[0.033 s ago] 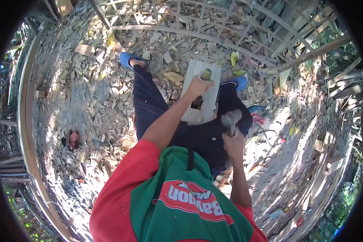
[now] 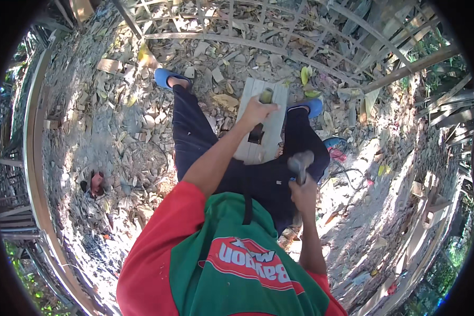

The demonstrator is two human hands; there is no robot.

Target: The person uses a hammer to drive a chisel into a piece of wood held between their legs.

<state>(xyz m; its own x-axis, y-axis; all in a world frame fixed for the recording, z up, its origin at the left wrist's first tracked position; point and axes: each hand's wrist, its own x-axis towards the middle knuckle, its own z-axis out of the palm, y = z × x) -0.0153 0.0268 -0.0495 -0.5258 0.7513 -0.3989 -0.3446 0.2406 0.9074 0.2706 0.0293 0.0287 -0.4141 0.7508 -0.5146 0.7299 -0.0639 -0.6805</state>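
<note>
Between my spread legs lies a pale wooden board made of parallel strips, with a dark rectangular opening near its left side. Over the board, my left hand is closed round an olive-green, round-ended cylinder that sticks up past the fingers. Its lower part is hidden by the hand, so I cannot tell its kind. To the right, above my thigh, my right hand grips a hammer by its handle. The grey hammer head is raised, apart from the board.
Dry leaves and wood scraps cover the ground. A slatted lattice curves across the far side. Blue shoes are on my feet, either side of the board. A reddish object lies at left. A long timber rail runs along the left.
My left hand and the cylinder have shifted very slightly to the left. My right hand with the hammer is a touch lower; the board stays in place.
</note>
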